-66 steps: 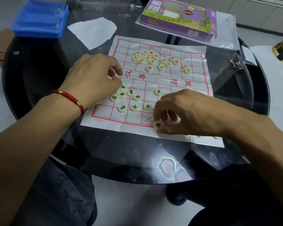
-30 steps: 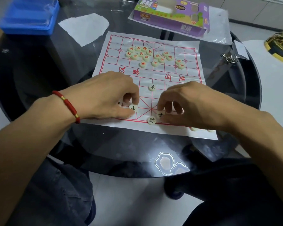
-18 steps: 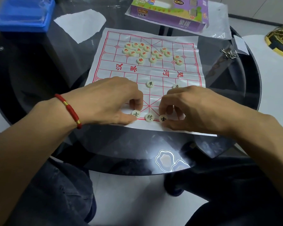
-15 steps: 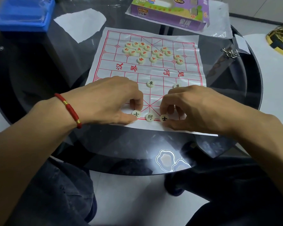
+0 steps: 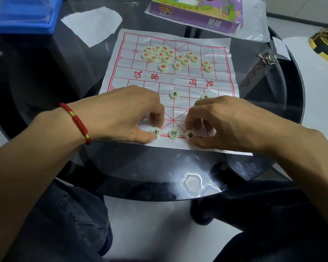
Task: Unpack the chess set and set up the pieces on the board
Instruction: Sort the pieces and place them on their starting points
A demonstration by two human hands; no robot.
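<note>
hands (image 5: 121, 114) | unmoved since 0.5 s ago | pinching flanking advisor discs (image 5: 155, 132)

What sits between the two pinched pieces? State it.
One black-marked piece on the board's near edge line, between the left hand's piece and the right hand's piece; head view.

So a couple seconds back the left hand (image 5: 121, 114) was up by the loose cluster of black pieces on the left of the board (image 5: 222, 53), and the right hand (image 5: 222, 121) was setting the general piece (image 5: 173, 133) on the near edge line. Since then that cluster got covered by the left hand as it came nearer. Each hand brought an advisor down to the near row: the left advisor (image 5: 156, 132) now sits just left of the general, the right advisor (image 5: 190, 134) just right of it, both pinched by fingers. In the last half second nearly nothing moved.
</note>
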